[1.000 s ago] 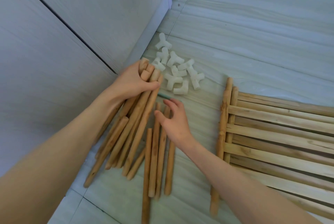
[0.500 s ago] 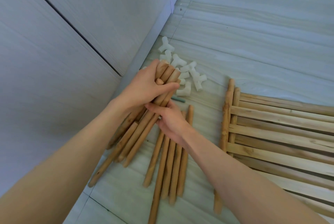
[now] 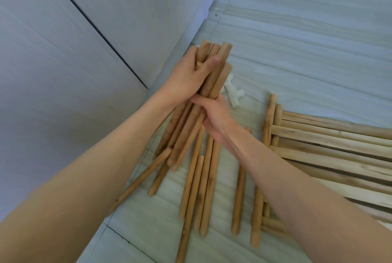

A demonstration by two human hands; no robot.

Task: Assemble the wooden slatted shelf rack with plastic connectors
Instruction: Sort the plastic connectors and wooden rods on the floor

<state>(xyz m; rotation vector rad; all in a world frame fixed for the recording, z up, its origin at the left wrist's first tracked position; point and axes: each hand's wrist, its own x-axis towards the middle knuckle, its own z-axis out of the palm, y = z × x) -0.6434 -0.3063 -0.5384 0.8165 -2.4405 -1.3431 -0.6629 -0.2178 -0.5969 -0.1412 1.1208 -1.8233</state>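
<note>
A bundle of wooden dowels [image 3: 214, 76] stands tilted, its top ends raised off the floor. My left hand [image 3: 188, 76] grips the bundle near the top, thumb across the front. My right hand [image 3: 214, 114] wraps the same bundle from below. Several loose dowels [image 3: 203, 188] lie on the floor beneath my arms. White plastic connectors [image 3: 233, 95] lie behind the bundle, mostly hidden by it. Slatted wooden shelf panels [image 3: 331, 146] lie stacked flat at the right.
A pale wall [image 3: 84, 50] with a dark vertical seam runs along the left, meeting the light wood-grain floor [image 3: 297, 40] at a white skirting board [image 3: 212, 3]. One dowel [image 3: 238, 194] lies apart near the panels.
Both hands have lifted the bundle's top ends higher and stood it steeper. My right hand has closed round the bundle. The bundle now hides most of the connectors.
</note>
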